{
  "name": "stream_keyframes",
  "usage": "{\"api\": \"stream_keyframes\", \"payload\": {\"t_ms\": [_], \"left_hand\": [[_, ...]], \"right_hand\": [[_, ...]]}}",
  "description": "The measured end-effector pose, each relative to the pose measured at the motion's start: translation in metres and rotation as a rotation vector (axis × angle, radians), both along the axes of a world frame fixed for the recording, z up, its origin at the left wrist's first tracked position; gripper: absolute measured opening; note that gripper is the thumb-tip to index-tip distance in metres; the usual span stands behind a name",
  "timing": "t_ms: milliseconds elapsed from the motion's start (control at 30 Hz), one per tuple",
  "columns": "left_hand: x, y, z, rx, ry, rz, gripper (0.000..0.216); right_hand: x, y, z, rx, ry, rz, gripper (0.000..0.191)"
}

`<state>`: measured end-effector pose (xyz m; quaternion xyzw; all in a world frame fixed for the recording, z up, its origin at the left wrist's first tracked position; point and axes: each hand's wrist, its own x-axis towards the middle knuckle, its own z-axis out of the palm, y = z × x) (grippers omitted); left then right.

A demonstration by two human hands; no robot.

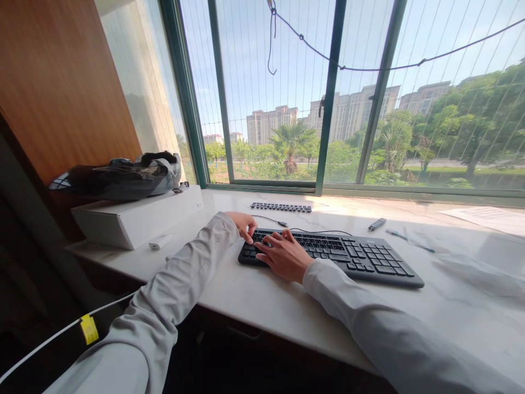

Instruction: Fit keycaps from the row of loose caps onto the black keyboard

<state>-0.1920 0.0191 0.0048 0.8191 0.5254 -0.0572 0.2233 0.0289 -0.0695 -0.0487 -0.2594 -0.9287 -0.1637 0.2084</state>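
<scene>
A black full-size keyboard (381,260) lies on the white marble-patterned counter (241,298). At its left end my left hand (243,223) reaches down, thumb and fingers bent together over the keys; what lies between the fingertips, if anything, is too small to make out. My right hand (287,256) rests across the left half of the keyboard with its fingers apart, the thumb pointing toward my left hand. Part of the keys is hidden under it. Behind the keyboard, small black keycaps (281,207) stand in rows. A black cable plug (282,224) lies between them and the keyboard.
A white box (135,219) at the left carries a dark visored helmet (123,178). Beside the box is a small white object (161,241). Right of the keyboard lie a dark USB-stick-like item (377,224), a thin tool (410,241), a clear plastic bag (484,273) and paper (492,219).
</scene>
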Motion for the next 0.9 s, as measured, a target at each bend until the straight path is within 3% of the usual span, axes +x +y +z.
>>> {"api": "stream_keyframes", "payload": {"t_ms": [233, 400, 500, 700, 900], "left_hand": [[-0.010, 0.002, -0.003, -0.075, -0.127, -0.031, 0.047], [-0.015, 0.001, -0.002, 0.003, -0.282, -0.031, 0.049], [-0.013, 0.003, -0.003, 0.147, -0.273, 0.019, 0.048], [-0.011, 0.017, -0.019, 0.611, -0.119, 0.143, 0.036], [-0.008, 0.020, -0.030, 0.725, 0.012, 0.370, 0.032]], "right_hand": [[0.001, -0.003, 0.000, -0.028, 0.025, -0.009, 0.042], [0.001, -0.001, -0.002, -0.099, 0.059, -0.006, 0.047], [0.000, -0.002, -0.001, -0.137, 0.077, -0.007, 0.048], [0.001, -0.004, 0.003, -0.179, 0.118, 0.012, 0.048], [0.002, -0.002, 0.003, -0.200, 0.122, 0.000, 0.046]]}}
